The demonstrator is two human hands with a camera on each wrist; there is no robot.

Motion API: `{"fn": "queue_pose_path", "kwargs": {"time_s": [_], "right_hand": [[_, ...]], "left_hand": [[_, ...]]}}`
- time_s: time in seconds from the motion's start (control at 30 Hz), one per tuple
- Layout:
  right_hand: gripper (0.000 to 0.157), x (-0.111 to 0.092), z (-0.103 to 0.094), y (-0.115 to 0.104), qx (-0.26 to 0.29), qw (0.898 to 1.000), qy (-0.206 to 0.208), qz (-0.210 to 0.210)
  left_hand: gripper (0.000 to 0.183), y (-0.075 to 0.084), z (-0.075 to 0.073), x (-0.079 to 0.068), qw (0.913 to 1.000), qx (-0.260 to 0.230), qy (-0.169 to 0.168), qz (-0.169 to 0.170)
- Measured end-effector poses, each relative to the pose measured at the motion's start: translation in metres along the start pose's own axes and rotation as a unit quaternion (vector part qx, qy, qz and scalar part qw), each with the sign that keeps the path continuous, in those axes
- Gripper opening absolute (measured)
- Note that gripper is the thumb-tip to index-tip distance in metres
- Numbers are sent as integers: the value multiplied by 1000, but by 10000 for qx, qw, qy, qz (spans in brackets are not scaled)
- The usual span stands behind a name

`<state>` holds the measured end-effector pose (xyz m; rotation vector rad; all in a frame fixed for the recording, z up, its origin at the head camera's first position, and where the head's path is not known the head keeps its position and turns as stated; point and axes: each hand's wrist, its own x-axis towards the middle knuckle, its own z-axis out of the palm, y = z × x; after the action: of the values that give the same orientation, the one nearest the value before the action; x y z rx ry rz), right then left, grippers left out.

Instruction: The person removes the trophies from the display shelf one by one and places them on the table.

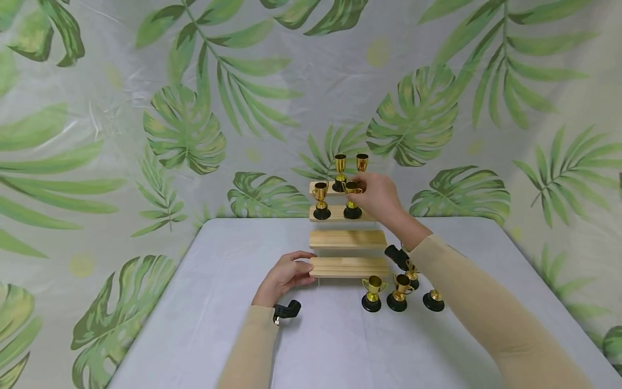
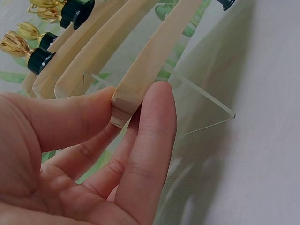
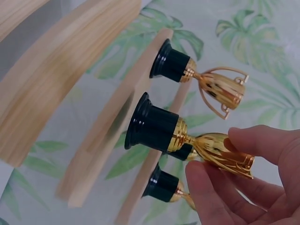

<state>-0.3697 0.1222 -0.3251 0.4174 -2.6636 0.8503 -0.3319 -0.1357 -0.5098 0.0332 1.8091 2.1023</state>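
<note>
My right hand (image 1: 378,195) pinches a small gold trophy cup (image 1: 352,202) with a black base, at the second-highest plank of a stepped wooden stand (image 1: 349,239). In the right wrist view thumb and fingers hold the held trophy's gold bowl (image 3: 220,152); whether its base touches the plank I cannot tell. Beside it on that plank stands another trophy (image 1: 321,201). On the top plank are two more, one being a gold trophy (image 1: 340,172). My left hand (image 1: 285,274) grips the left end of the lowest plank (image 2: 147,61) between thumb and fingers.
Several trophies stand on the white-covered table (image 1: 233,243) before the stand's right side, including a front trophy (image 1: 372,294) and one partly behind my right sleeve (image 1: 466,281). Clear side supports (image 2: 206,93) carry the planks. A leaf-patterned cloth (image 1: 320,75) hangs behind.
</note>
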Motion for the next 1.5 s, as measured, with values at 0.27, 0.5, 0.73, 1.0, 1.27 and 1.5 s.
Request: {"fn": "queue_pose_path", "kwargs": {"time_s": [0.27,0.5,0.73,1.0,1.27,1.5], "right_hand": [[43,-12,-15,7,32,10000,41,-6],[43,-23,-34,12,-25,9995,191,-250],[38,-36,-49,17,16,9979,422,-483],[37,-55,-73,23,-116,9965,684,-459],[38,-68,-88,37,-4,9973,705,-217],[39,-83,-95,52,-5,9972,736,-94]], "left_hand": [[42,0,1,1,10000,43,2,-22],[42,1,-1,-1,10000,44,21,-12],[42,1,-1,0,10000,73,-12,44],[41,1,-2,-1,10000,49,-75,39],[42,2,-2,-1,10000,52,-67,49],[43,0,-2,0,9999,51,-112,21]]}}
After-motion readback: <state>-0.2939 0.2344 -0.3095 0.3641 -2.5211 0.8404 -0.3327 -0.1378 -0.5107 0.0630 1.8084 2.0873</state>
